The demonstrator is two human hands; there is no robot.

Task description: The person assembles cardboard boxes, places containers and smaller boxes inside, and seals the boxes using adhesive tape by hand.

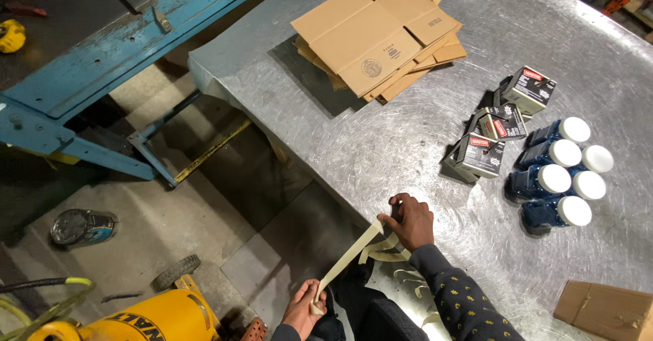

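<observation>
1. The left hand (304, 308), at the bottom centre of the frame, is closing its grip on the lower end of a beige strip (348, 258).
2. The right hand (410, 221) is pinching the upper end at the edge of the metal table (381, 144).
3. The strip is stretching tight between both hands.
4. Blue jars with white lids (561, 171) and small boxes (500, 122) are standing at the right; flat cartons (377, 31) are lying at the top.

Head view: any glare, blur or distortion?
Head view: strong glare on the metal table at the far right, washing out its surface; white jar lids nearly blown out; floor on the left dim. Wide-lens bending at the edges. Hands, left and right, and tape strip sharp.
</observation>
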